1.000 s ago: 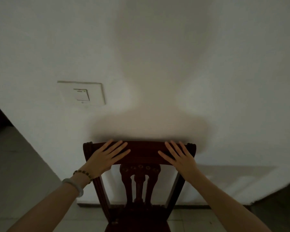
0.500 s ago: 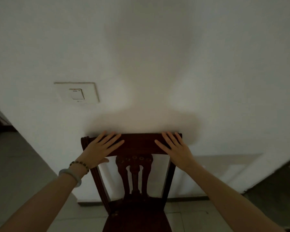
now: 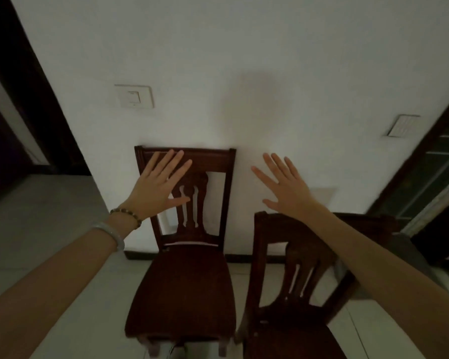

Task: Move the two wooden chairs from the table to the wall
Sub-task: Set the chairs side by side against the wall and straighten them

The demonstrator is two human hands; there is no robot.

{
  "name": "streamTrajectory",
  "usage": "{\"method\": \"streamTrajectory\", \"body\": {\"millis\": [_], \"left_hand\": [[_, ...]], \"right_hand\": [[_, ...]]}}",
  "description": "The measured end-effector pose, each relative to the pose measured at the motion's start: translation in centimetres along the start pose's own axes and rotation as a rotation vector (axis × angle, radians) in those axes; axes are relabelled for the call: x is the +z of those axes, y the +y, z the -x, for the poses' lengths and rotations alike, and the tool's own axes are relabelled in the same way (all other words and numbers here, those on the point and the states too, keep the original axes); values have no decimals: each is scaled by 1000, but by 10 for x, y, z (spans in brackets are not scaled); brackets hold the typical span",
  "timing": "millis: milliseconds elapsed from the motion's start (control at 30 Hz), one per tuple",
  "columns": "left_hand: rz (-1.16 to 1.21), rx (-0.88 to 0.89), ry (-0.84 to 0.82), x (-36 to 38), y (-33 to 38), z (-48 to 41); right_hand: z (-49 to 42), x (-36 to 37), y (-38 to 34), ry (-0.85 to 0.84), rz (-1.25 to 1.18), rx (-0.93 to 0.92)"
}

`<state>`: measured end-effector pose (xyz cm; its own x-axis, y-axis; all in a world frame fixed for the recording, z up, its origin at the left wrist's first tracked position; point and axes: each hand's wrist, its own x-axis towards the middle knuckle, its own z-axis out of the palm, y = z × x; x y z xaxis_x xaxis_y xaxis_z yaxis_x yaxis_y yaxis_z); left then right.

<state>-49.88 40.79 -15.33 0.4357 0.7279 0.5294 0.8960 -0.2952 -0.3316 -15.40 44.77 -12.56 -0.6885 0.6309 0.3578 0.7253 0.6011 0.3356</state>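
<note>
- Dim room, white wall (image 3: 244,60) with a light switch (image 3: 134,96).
- One dark wooden chair (image 3: 184,288), carved slatted back, sits against the wall.
- Second chair (image 3: 290,307) stands nearer, just right of it.
- Left hand (image 3: 156,187) and right hand (image 3: 285,187) both spread wide, gripping nothing.

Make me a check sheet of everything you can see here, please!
Surface: pale tiled floor, no table in view.
Job's things: left chair with its back at the wall; right chair nearer the camera, away from the wall.
Clutter: nothing seen.
Grippers: left hand open, in front of the left chair's back; right hand open, holding nothing.
Cables: nothing seen.
Surroundings: switch and vent plate on the wall; dark doorways either side.
</note>
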Motion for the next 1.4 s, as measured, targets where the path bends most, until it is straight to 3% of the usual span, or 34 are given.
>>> {"method": "streamTrajectory", "body": {"millis": [300, 600, 800, 1000, 1267, 1400], "left_hand": [[20, 93, -24, -88, 123, 30], [66, 135, -89, -109, 202, 7], [44, 87, -152, -91, 270, -21], [120, -123, -183, -63, 331, -46], [114, -245, -184, -20, 342, -62], [90, -207, -224, 18, 344, -75]], "right_hand": [[149, -99, 22, 12, 76, 19], [235, -115, 51, -67, 113, 115], [276, -92, 105, -150, 97, 133], [298, -43, 159, -201, 16, 149], [282, 39, 199, -295, 31, 60], [268, 85, 207, -339, 24, 17]]}}
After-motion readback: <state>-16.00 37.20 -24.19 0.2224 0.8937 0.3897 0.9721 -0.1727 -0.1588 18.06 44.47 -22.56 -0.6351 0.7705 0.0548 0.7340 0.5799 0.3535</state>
